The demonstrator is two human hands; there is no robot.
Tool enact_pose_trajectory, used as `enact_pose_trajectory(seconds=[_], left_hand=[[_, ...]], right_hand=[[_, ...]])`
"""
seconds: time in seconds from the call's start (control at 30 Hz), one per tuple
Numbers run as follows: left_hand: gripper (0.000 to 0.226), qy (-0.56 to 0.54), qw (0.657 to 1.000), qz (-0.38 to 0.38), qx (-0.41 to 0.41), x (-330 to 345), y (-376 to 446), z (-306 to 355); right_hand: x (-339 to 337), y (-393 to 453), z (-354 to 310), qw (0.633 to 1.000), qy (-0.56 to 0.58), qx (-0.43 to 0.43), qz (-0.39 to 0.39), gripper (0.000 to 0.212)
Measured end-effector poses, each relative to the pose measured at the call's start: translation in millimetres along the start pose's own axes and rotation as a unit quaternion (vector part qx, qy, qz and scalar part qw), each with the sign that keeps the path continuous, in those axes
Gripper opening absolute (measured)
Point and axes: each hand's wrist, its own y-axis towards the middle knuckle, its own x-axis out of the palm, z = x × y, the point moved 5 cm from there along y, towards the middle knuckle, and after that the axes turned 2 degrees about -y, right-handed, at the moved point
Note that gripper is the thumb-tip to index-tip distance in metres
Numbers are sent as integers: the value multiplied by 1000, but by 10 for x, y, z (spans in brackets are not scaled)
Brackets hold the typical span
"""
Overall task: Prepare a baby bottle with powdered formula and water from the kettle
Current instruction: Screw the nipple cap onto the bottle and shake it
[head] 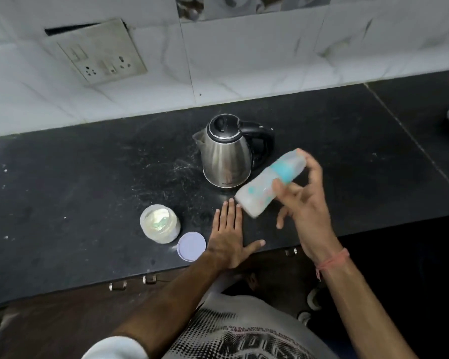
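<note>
While the right hand [305,200] sits right of frame centre, we see its grip closed on the baby bottle [270,181], thumb across the front just below the teal collar and fingers behind the cap end. Bottle is off the tabletop [62,198], tilted, cap end up-right, base down-left. It's motion-blurred, so we can't tell if there's liquid or powder inside; the body looks cloudy white with coloured print.

Left hand [230,235] lies flat, palm down, on the tabletop just below frame centre, fingers straight and together, thumb splayed toward the front edge. Its grip is wide and holds nothing. Fingertips sit just beside the bottle base in the frame; contact unclear.

Kettle [227,154] stands upright at frame centre, steel body, black lid shut, spout toward frame left, black handle toward the right. The bottle is just right of it and lower in frame.

Formula jar [160,224] stands open at lower centre-left, pale contents visible, well clear of the kettle. Its round lid [191,246] lies flat near the tabletop's front edge, just right of the jar and just left of the left wrist.

Red thread [333,260] circles the right wrist. Wall socket plate [101,51] is at upper left on the tiled wall.
</note>
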Motion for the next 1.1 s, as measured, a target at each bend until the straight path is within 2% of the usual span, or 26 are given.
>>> enact_pose_trajectory(seconds=[0.03,0.1,0.17,0.27,0.4,0.5,0.63,0.77,0.9,1.0,1.03,1.1], left_hand=[[134,-3,1000,1,2,1,-5,-2],[133,-11,1000,3,5,3,-1,4],[132,-19,1000,2,3,-8,2,5],[131,-19,1000,0,10,5,-8,4],[130,-28,1000,3,4,-6,8,0],[133,-44,999,-7,8,-6,-7,-3],[132,-31,999,-21,-3,-43,21,11],[130,-27,999,-27,1,-46,11,13],[131,-30,999,-32,-3,-20,44,9],[131,-14,999,-41,-3,3,47,-5],[130,-11,999,-45,-4,-5,45,-9],[130,-20,999,-46,-4,-44,42,0]], right_hand=[[13,-55,34,1000,7,-1,-5,77],[-22,-155,89,997,63,-7,35,70],[-83,-199,143,995,71,8,66,65],[-91,-216,155,1000,8,-1,22,73],[-180,-174,151,998,22,-2,59,72],[-77,-207,174,1000,-14,-10,7,77],[-281,-73,43,994,22,-30,101,70],[-226,20,-101,997,-33,-52,36,73],[-282,57,-74,993,-13,-50,106,69],[-26,-31,-21,999,-27,-30,36,73],[23,-58,6,999,-24,-31,29,74],[11,-35,44,998,3,-29,64,70]])
